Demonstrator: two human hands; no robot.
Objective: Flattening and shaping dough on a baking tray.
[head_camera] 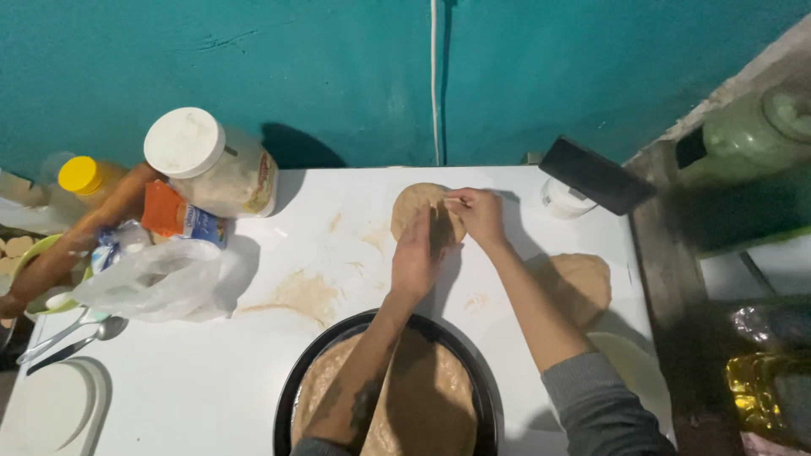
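A flat round of brown dough [411,205] lies on the white table [321,211] near the far edge. My left hand [415,257] rests edge-on against its near side, fingers together. My right hand [479,215] presses on the round's right side, fingertips pinching at its top. A black round pan [291,390] holding a large flat sheet of dough [427,405] sits under my forearms at the near edge. Another flattened dough piece [583,283] lies to the right.
At the left stand a white-lidded jar [211,165], a yellow-capped bottle [84,177], a wooden rolling pin [72,241], an orange packet [173,213] and a plastic bag [156,279]. Spoons [72,336] and a white lid [51,405] lie near left. A dark phone [596,175] leans on a small white tub [562,198].
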